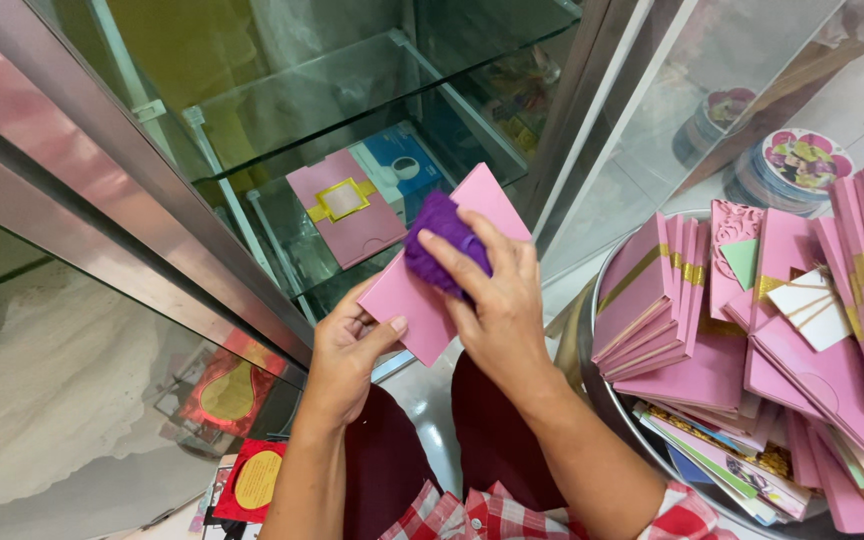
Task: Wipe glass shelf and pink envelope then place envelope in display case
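The person sits close against a glass display cabinet with metal framing (252,290), knees in dark red cloth below and red-and-white checked sleeves at the bottom edge of the view. In front of the cabinet's glass, the left hand (344,352) holds a flat pink rectangular card envelope (422,300) by its lower left corner, thumb lying across the face and the fingers curled shut behind it, so the envelope sits tilted with its long side running up to the right. The right hand (497,310) lies over the envelope's middle, its fingers (472,245) bent down and pressing a small purple cloth (442,235) flat against the pink face; the cloth is bunched under the fingertips and touches the envelope's upper half.

Inside the cabinet, behind the held envelope, a pink card with a gold-framed window (344,208) lies on a glass shelf, and a blue box (402,165) sits just beside it. To the right of the cabinet, a round metal tray (612,410) carries stacks of pink envelopes with gold bands (662,300), leaning and overlapping, with a few printed cards tucked beneath them. Left of the cabinet's metal edge, low down by the person's left elbow, a red card with a yellow oval (252,480) lies on the floor.
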